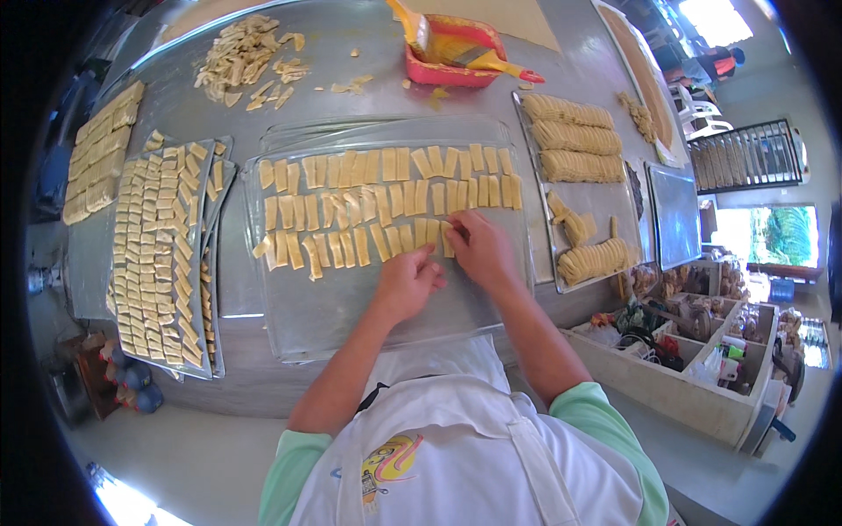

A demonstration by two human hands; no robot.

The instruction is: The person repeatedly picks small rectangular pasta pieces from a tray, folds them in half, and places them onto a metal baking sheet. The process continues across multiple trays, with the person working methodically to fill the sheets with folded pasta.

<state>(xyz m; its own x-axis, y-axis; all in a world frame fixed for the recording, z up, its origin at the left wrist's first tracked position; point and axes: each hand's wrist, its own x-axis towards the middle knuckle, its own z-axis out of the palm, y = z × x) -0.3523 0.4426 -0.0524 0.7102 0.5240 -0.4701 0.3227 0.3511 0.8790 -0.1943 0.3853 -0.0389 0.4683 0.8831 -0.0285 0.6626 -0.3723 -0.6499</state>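
Note:
A metal baking tray (351,316) lies in front of me on the steel table, with three rows of pale yellow dough strips (386,197) laid across its far half. My left hand (408,282) rests on the tray, fingertips touching a strip at the near row's right end. My right hand (481,248) is beside it, fingers pinching a dough strip (448,235) at the end of that same row. The tray's near half is bare metal.
A full tray of dough strips (158,254) sits at my left, more strips (98,149) beyond it. Scrap dough (241,57) lies at the back. A red tub with brushes (456,53) stands far centre. Stacked dough (574,140) fills a right tray; a wooden box of tools (693,351) is lower right.

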